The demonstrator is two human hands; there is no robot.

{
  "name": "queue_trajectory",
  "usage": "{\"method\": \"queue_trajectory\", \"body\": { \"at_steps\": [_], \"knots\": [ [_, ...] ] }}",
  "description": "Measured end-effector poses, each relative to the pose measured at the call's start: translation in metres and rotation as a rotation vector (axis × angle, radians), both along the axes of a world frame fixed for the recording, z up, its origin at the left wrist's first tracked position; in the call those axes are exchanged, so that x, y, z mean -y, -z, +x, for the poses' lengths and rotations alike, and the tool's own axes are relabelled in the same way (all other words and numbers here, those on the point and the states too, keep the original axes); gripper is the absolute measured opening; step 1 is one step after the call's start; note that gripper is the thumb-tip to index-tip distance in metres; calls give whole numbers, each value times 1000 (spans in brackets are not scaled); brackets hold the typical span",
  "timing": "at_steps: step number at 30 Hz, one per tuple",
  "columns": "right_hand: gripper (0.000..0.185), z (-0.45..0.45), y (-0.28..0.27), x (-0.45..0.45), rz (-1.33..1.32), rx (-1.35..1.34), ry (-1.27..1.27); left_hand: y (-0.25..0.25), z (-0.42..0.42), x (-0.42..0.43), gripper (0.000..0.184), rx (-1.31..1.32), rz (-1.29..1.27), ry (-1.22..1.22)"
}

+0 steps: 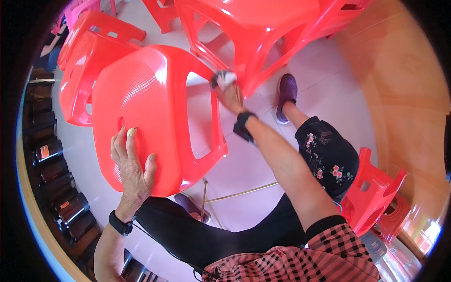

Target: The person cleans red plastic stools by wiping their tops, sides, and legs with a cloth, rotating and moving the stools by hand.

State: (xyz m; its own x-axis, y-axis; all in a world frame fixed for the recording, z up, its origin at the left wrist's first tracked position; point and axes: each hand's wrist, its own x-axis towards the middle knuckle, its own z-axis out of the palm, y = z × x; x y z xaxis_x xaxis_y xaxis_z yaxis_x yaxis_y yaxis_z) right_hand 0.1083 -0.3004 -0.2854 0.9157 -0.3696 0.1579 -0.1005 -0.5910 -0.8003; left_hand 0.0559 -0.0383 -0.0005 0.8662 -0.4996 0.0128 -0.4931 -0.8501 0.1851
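While dark, shiny containers (pixel 71 211) line the far left, the person's left hand (pixel 134 167) lies loosely spread, gripping nothing, on the ringed seat (pixel 127 94) of a large, glossy red plastic stool (pixel 174 127) directly before them; just beside it, the right hand (pixel 231 97) is closed around a blurred grey-and-white cloth (pixel 227 79), and I see a smaller red plastic stool (pixel 376 202) farther right.

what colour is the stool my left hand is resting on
The stool under your left hand is glossy red, as the head view shows.
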Motion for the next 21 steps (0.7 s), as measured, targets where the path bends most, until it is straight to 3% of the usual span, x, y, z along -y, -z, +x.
{"method": "queue_trajectory", "body": {
  "at_steps": [2, 4, 8, 15, 21],
  "knots": [
    [34, 22, 1, 4, -57, 3, -59, -2, 0, 1, 61, -3, 7, 19],
    [32, 20, -29, 8, 154, -225, 22, 1, -1, -2, 61, 1, 15, 27],
    [31, 8, -5, -8, 252, -99, 161, 1, 0, -1, 62, 60, 28, 58],
    [38, -95, -12, -62, 313, -188, 193, 1, 1, 3, 59, 72, -3, 17],
    [29, -158, -26, -101, 424, -187, 225, 2, 5, 1, 58, 86, -6, 18]
  ]
}}
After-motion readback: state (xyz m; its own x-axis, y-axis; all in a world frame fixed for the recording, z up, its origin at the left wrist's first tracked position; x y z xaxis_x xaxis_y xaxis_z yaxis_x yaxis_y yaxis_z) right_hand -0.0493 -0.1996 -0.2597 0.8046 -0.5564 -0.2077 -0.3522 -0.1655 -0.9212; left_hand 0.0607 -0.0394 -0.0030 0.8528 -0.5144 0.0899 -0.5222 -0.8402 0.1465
